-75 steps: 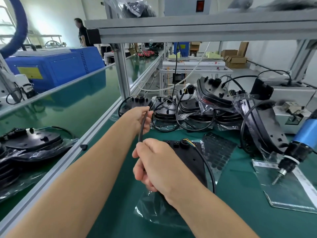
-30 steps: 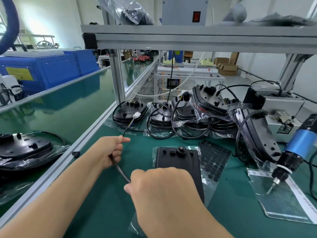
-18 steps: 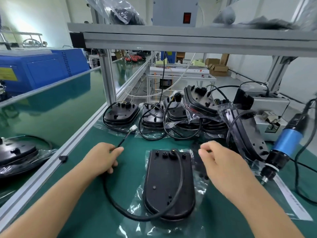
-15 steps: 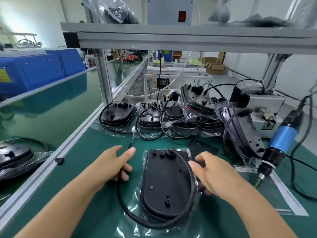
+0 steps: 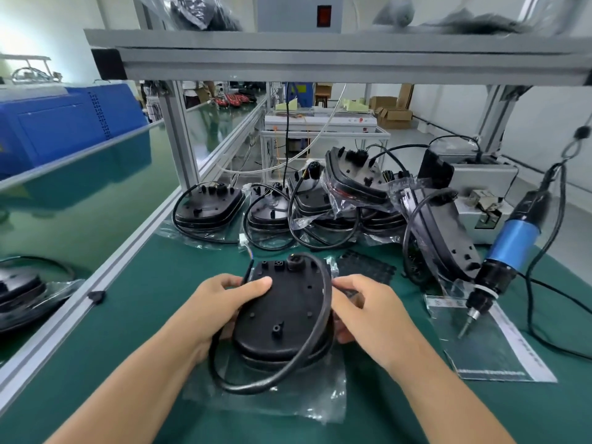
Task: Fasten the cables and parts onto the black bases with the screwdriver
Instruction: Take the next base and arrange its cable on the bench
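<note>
Item: black base (image 5: 285, 312), on a clear plastic bag (image 5: 275, 402) at the near middle of the green desk (image 5: 134, 318), its cable (image 5: 256, 384) looped round it; left hand (image 5: 217, 302) and right hand (image 5: 368, 309) each curl their grip over its edges. Step judged: seating base and cable; next needs a hand freed for the hanging screwdriver (image 5: 503, 261), well apart at right. Setting: stacked bases (image 5: 320, 206) behind, grey frame overhead, factory hall beyond.
</note>
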The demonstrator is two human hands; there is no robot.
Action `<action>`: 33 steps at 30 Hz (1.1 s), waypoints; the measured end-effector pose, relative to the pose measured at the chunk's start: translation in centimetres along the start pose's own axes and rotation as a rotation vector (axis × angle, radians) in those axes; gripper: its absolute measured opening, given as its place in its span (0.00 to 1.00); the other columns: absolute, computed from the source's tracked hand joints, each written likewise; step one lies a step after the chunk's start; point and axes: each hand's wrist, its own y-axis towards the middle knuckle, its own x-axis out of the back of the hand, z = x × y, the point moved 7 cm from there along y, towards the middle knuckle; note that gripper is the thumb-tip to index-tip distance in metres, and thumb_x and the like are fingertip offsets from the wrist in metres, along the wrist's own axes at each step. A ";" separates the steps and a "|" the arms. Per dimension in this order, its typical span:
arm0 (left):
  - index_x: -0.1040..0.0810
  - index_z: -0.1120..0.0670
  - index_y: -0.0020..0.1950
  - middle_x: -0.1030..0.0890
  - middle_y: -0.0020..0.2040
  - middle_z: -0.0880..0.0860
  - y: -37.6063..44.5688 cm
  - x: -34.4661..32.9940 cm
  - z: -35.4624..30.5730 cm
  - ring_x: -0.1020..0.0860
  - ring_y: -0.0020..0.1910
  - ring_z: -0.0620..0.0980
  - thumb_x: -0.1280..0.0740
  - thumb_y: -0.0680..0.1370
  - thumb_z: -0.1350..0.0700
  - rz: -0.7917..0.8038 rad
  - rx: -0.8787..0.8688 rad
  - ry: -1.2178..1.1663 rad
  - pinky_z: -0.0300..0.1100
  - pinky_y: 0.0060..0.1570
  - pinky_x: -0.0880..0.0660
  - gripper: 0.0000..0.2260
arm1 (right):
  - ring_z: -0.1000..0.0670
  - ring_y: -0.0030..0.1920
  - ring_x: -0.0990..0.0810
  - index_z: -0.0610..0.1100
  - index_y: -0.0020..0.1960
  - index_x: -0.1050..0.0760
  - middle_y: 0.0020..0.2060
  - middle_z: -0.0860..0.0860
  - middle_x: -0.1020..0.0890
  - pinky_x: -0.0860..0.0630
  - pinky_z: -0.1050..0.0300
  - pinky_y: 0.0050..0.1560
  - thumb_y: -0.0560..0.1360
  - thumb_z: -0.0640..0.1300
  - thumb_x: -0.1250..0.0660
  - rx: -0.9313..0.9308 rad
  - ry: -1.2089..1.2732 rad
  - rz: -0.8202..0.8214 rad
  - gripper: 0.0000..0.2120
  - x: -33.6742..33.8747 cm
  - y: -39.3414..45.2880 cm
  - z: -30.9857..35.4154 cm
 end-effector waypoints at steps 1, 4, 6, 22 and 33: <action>0.21 0.67 0.53 0.17 0.45 0.65 -0.2 0.1 0.1 0.21 0.41 0.59 0.22 0.59 0.49 0.015 0.028 -0.039 0.61 0.56 0.25 0.30 | 0.53 0.37 0.17 0.48 0.59 0.21 0.42 0.46 0.16 0.18 0.58 0.39 0.79 0.48 0.35 0.011 0.021 0.026 0.11 0.0 -0.1 0.3; 0.22 0.70 0.55 0.23 0.52 0.67 -0.5 0.6 0.2 0.29 0.48 0.62 0.22 0.62 0.51 0.050 0.103 -0.118 0.63 0.62 0.32 0.30 | 0.54 0.42 0.17 0.46 0.58 0.21 0.43 0.49 0.15 0.18 0.53 0.47 0.80 0.42 0.37 0.094 -0.047 0.017 0.09 -0.2 -0.9 0.5; 0.19 0.68 0.50 0.20 0.51 0.67 -0.7 1.4 0.0 0.23 0.44 0.62 0.23 0.63 0.53 0.020 0.112 -0.138 0.58 0.56 0.24 0.23 | 0.55 0.53 0.21 0.52 0.61 0.24 0.50 0.55 0.18 0.23 0.54 0.55 0.80 0.50 0.38 0.256 -0.378 -0.039 0.11 -0.4 -2.2 1.1; 0.14 0.57 0.44 0.18 0.46 0.70 -3.1 2.9 0.7 0.22 0.39 0.61 0.24 0.61 0.46 -0.012 0.011 0.126 0.64 0.52 0.24 0.18 | 0.63 0.43 0.20 0.59 0.50 0.18 0.43 0.63 0.21 0.25 0.72 0.35 0.71 0.65 0.42 0.435 -0.827 0.182 0.18 3.2 -9.5 -1.8; 0.14 0.48 0.40 0.21 0.29 0.49 -2.7 0.2 1.2 0.31 0.25 0.44 0.27 0.72 0.46 -0.053 -0.210 0.319 0.35 0.28 0.31 0.07 | 0.70 0.66 0.39 0.77 0.54 0.35 0.64 0.76 0.41 0.40 0.77 0.59 0.65 0.77 0.51 0.333 -0.752 0.240 0.19 8.8 -8.8 -4.6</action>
